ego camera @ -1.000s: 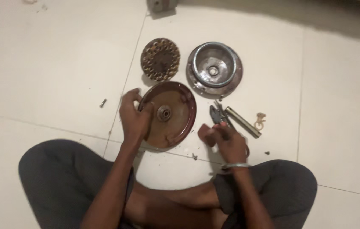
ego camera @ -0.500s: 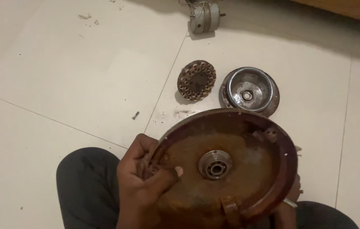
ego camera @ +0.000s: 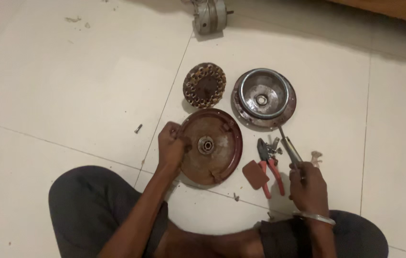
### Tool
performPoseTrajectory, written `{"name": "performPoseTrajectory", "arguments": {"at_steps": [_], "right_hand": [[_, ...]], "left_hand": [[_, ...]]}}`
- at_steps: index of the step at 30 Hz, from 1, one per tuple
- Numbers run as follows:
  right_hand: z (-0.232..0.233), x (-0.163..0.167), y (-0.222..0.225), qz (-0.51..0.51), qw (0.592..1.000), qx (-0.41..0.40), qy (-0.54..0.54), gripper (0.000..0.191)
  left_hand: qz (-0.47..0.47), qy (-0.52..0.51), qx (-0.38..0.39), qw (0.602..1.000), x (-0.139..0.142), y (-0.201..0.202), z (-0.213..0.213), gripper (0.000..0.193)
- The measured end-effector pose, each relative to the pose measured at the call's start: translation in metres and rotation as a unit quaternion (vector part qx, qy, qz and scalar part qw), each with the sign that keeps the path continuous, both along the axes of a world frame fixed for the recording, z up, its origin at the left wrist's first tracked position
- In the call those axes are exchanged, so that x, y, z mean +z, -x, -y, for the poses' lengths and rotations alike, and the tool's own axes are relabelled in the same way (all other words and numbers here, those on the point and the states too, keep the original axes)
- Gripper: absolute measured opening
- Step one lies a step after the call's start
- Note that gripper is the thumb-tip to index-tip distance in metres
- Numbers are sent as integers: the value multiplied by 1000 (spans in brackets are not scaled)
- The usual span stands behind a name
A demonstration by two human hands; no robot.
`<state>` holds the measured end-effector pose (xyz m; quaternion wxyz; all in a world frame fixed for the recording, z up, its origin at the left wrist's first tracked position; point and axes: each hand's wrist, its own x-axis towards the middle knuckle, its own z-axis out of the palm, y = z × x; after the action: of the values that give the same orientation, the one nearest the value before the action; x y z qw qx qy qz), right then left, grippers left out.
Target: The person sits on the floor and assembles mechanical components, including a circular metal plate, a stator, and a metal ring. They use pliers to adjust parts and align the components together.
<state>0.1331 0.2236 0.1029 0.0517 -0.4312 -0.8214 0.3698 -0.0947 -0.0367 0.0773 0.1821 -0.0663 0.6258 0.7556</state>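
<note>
A rusty brown round cover plate (ego camera: pixel 215 149) with a bearing at its centre lies tilted on the tiled floor. My left hand (ego camera: pixel 170 147) grips its left rim. My right hand (ego camera: pixel 308 186) holds a screwdriver (ego camera: pixel 289 148) by its handle, the shaft pointing up toward a shiny metal housing (ego camera: pixel 264 98). A round coil winding (ego camera: pixel 204 85) lies left of the housing. Red-handled pliers (ego camera: pixel 271 165) and a small brown flat piece (ego camera: pixel 255 174) lie between my hands.
A loose screw (ego camera: pixel 138 128) lies on the tile left of the plate. A grey motor-like part (ego camera: pixel 209 15) sits at the far top. Small bits (ego camera: pixel 315 156) lie near the screwdriver. My crossed legs (ego camera: pixel 98 210) fill the bottom.
The plate, held up close to the camera half a second ago, is back down on the floor. My right hand now holds the screwdriver.
</note>
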Motion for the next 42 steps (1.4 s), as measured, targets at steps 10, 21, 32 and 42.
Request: {"name": "performPoseTrajectory", "arguments": {"at_steps": [10, 21, 32, 42], "right_hand": [[114, 32, 42, -183, 963, 170, 106, 28], [127, 59, 43, -134, 980, 147, -24, 31], [121, 54, 41, -19, 798, 378, -470, 52], [126, 15, 37, -24, 986, 155, 51, 45]], "left_hand": [[-25, 72, -66, 995, 14, 13, -1, 43], [-117, 2, -75, 990, 1, 15, 0, 53], [-136, -17, -129, 982, 30, 10, -1, 57], [-229, 34, -136, 963, 45, 3, -1, 65]]}}
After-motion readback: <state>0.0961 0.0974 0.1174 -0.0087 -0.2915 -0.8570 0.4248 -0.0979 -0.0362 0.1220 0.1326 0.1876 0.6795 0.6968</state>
